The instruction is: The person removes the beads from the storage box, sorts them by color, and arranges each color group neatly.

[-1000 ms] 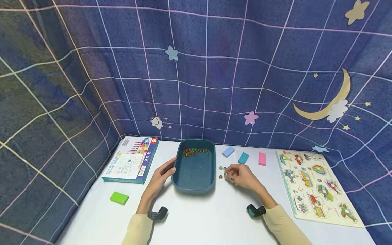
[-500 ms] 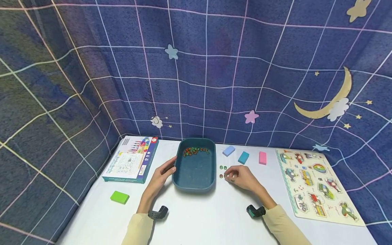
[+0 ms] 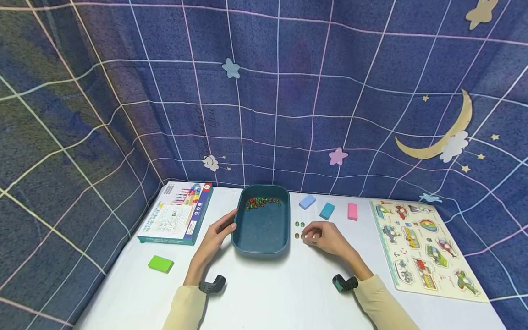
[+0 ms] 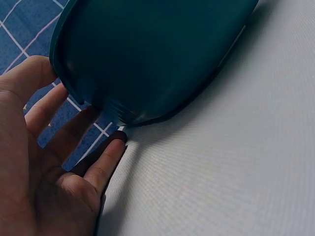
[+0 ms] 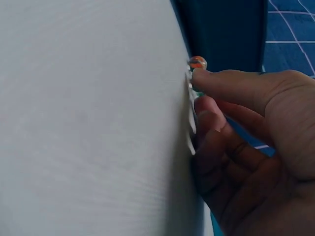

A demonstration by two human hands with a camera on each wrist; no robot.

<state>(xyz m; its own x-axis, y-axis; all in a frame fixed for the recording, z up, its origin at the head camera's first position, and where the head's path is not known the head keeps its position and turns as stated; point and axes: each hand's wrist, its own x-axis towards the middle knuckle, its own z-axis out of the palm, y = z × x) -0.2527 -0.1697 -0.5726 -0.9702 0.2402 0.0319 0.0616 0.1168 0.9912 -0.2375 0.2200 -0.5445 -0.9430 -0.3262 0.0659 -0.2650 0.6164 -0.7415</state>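
A dark teal plastic bin (image 3: 264, 236) stands mid-table, with several red and green glass marbles (image 3: 259, 203) gathered at its far end. Against the bin's left side rests my left hand (image 3: 214, 235), its fingers extended and touching the outer wall and rim. To the right of the bin, my right hand (image 3: 326, 237) pinches a marble (image 5: 198, 92) between thumb and fingertips, down at the table surface; the fingers mostly hide it. Two green marbles (image 3: 299, 224) lie just beyond those fingertips, and an orange marble (image 5: 198, 62) lies beside them.
Blue (image 3: 307, 201), teal (image 3: 327, 211) and pink blocks (image 3: 352, 211) lie behind the right hand. A wooden picture puzzle (image 3: 425, 247) is at far right. On the left are a boxed game (image 3: 175, 214) and a green block (image 3: 161, 264). A patterned curtain (image 3: 264, 101) hangs behind.
My right hand has lowered slightly and settled at the table beside the orange marble, uncovering the right-hand green marble. The left hand and the bin stay in place.
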